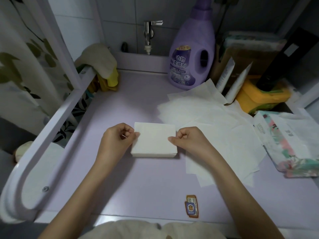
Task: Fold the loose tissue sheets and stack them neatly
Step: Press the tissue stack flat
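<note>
At centre-left, left hand (117, 140), fingers curled, pinching the left edge of folded tissue stack (153, 142), flat on lilac counter (120, 178). Opposite, right hand (188, 140), curled likewise, pinching the right edge. Seems partly done: stack squared. Further right, loose sheets (215, 121) overlapping, unfolded, left to do. Behind, purple bottle (191, 54); far right, tissue pack (290, 144). Nothing apparently blocking the reach.

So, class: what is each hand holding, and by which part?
Both pinch the folded white tissue stack: the left hand its left edge, the right hand its right edge.
</note>
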A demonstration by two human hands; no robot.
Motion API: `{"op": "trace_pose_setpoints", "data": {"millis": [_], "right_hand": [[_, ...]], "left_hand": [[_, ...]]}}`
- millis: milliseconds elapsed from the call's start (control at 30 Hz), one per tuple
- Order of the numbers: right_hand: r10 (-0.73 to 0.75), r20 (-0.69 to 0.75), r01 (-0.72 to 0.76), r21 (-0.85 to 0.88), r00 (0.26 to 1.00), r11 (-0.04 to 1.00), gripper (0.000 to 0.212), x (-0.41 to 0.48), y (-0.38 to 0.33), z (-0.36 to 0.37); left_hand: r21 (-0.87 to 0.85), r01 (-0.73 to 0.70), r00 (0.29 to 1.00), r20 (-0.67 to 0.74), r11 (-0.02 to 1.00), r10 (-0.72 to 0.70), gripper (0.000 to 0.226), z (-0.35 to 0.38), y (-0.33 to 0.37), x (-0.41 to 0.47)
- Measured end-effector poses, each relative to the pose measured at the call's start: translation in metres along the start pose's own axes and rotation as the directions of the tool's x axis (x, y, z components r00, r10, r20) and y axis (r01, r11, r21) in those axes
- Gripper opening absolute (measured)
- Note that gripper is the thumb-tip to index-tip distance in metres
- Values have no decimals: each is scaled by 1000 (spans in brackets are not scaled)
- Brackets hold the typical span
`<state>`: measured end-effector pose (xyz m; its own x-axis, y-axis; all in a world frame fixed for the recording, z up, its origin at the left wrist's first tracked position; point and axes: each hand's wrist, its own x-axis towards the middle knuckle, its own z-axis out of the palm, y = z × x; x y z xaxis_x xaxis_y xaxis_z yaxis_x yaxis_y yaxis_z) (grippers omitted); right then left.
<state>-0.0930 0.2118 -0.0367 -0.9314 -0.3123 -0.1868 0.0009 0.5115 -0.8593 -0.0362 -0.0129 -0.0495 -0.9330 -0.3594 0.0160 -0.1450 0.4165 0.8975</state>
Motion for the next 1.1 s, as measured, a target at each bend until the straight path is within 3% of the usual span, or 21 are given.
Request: {"op": "trace_pose_setpoints", "data": {"millis": [600, 667, 733, 800, 900, 967, 1100], "right_hand": [[47, -6, -48, -29, 999, 998, 41, -2, -3, 3], [49, -46, -54, -95, 998, 994, 38, -4, -5, 3], [35, -183, -75, -213, 982, 974, 41, -7, -7, 6], [46, -258, -65, -68, 965, 996, 59, -11, -11, 10], [145, -76, -116, 298, 987, 948, 70, -14, -22, 16], [189, 90, -208, 341, 978, 917, 70, -15, -24, 23], [221, 175, -266, 298, 959, 917, 77, -11, -25, 35]], "left_hand": [[22, 8, 1000, -30, 1000, -8, 14, 0, -3, 1], [51, 13, 999, -41, 999, -10, 12, 0, -3, -1], [65, 25, 996, -90, 998, -19, 27, 1, -2, -3], [-71, 63, 991, -117, 996, -71, 49, 3, -2, -4], [-317, 263, 964, 52, 911, -260, 50, 11, 1, -6], [-319, 317, 946, 172, 893, -275, 42, 20, 7, -13], [-312, 280, 951, 217, 908, -219, 45, 29, 13, -19]]}}
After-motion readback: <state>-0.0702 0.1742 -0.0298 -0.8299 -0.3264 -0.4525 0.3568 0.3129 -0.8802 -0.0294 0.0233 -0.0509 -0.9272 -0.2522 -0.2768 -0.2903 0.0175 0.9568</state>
